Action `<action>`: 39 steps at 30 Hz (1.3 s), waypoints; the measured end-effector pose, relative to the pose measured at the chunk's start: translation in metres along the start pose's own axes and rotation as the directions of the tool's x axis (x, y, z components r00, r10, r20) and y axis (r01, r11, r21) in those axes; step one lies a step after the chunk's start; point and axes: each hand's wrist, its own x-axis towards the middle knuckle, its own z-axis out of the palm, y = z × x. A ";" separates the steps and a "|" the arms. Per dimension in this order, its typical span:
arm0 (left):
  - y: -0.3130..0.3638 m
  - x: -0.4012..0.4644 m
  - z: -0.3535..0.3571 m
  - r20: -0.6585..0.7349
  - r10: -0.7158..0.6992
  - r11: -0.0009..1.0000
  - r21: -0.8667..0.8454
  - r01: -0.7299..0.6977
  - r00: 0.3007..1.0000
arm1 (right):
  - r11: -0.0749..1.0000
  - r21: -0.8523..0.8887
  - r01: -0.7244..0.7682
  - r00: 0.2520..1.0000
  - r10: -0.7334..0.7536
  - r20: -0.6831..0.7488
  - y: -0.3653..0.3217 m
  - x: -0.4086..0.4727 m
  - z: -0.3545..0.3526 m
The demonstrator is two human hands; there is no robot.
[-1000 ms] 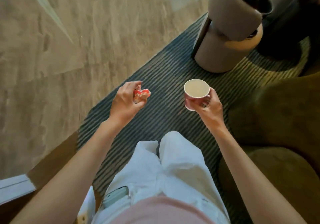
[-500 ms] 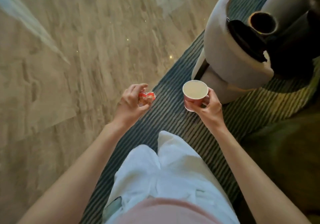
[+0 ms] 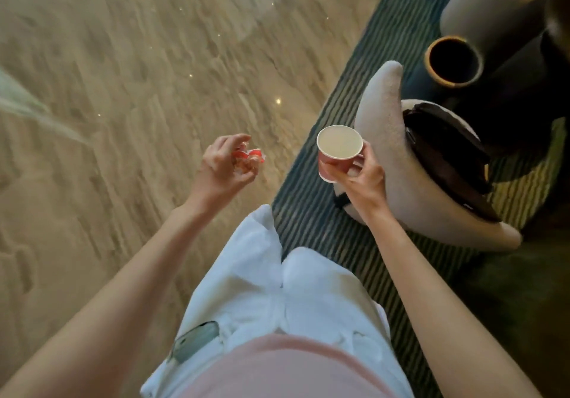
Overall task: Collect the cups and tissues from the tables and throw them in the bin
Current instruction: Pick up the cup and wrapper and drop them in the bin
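Observation:
My right hand [image 3: 361,178] grips a red paper cup [image 3: 337,154] upright by its side, its pale inside showing from above. My left hand [image 3: 220,169] holds a crumpled red and white cup [image 3: 248,158] in curled fingers. Both hands are out in front of my waist, about level with each other, the left over the stone floor and the right over the striped carpet. A dark round bin [image 3: 453,61] with a gold rim stands open at the upper right, beyond the right hand.
A pale rounded chair [image 3: 388,151] with a dark bag [image 3: 444,154] on its seat stands just right of the cup. A grey cylinder [image 3: 487,6] rises behind the bin. The striped carpet [image 3: 314,212] meets beige stone floor [image 3: 123,89] on the left.
I have walked forward along the carpet edge. The chair has slid down and nearer in view, and the dark gold-rimmed bin has come into sight. Both hands keep their grips.

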 end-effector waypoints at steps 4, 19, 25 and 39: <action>-0.005 0.112 -0.009 0.115 0.063 0.997 0.040 -0.068 0.991 | 0.994 0.058 -0.088 0.990 0.094 -0.103 -0.015 0.071 0.012; 0.094 0.516 0.173 0.466 0.353 0.923 -0.034 -0.383 0.811 | 0.919 0.274 -0.282 0.812 0.381 -0.443 0.024 0.387 -0.073; 0.158 0.639 0.264 0.573 0.503 0.838 -0.139 -0.528 0.647 | 0.896 0.284 -0.341 0.694 0.444 -0.567 0.052 0.488 -0.130; 0.223 0.846 0.563 0.812 0.555 0.667 -0.304 -0.680 0.181 | 0.721 0.625 -0.299 0.216 0.689 -0.691 0.220 0.687 -0.213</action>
